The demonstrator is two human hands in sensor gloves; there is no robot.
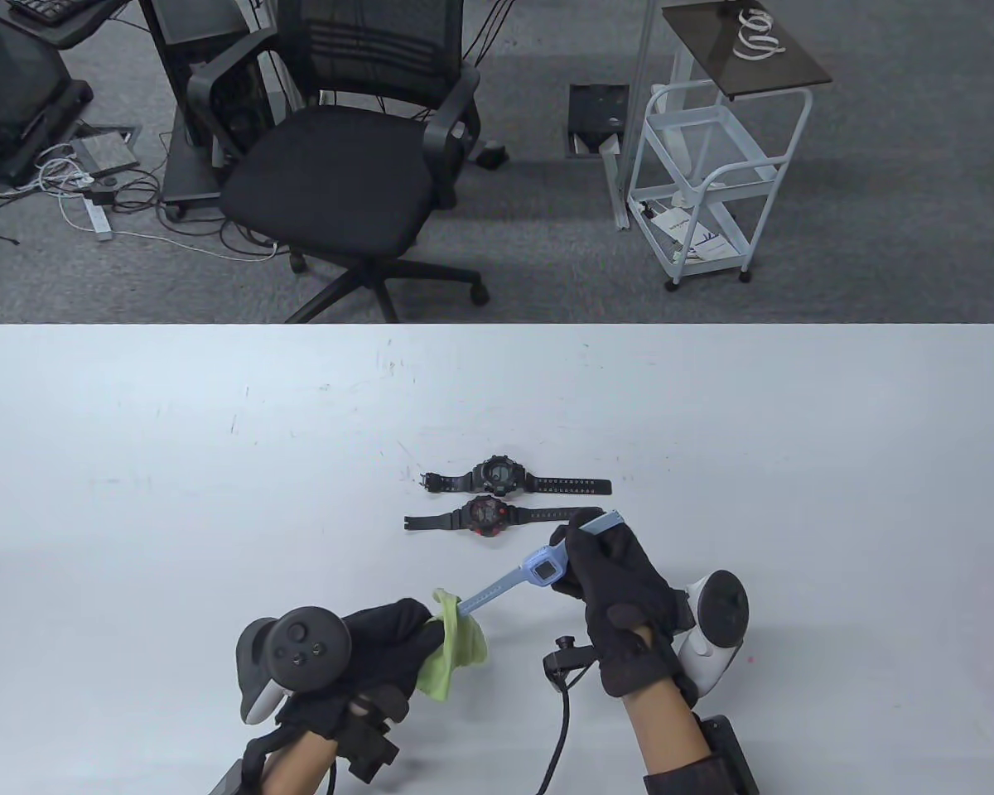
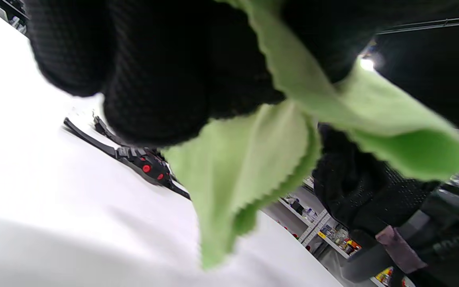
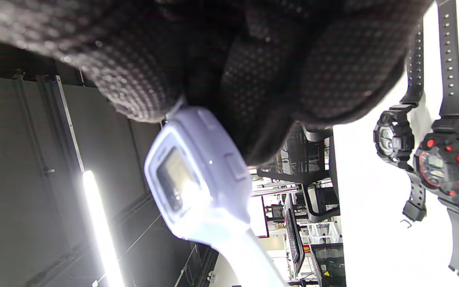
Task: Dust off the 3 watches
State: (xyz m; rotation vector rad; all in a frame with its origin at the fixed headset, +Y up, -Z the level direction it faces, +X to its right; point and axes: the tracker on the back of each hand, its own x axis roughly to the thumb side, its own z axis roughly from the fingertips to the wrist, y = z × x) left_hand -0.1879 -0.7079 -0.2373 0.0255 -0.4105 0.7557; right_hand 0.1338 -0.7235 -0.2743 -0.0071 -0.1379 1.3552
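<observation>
- My right hand (image 1: 621, 596) grips the blue watch (image 1: 547, 568) by the strap just beyond its face, so the watch hangs above the table (image 1: 132, 464) and its long strap is free.
- My left hand (image 1: 381, 654) pinches the green cloth (image 1: 455, 646) around the far end of this strap; I judge the cloth is folded over it to wipe both sides at once.
- The black watch (image 1: 497, 476) and the red and black watch (image 1: 484, 517) lie flat just beyond my right hand, side by side, near enough to be taken next.
- I cannot tell if these two are already dusted.
</observation>
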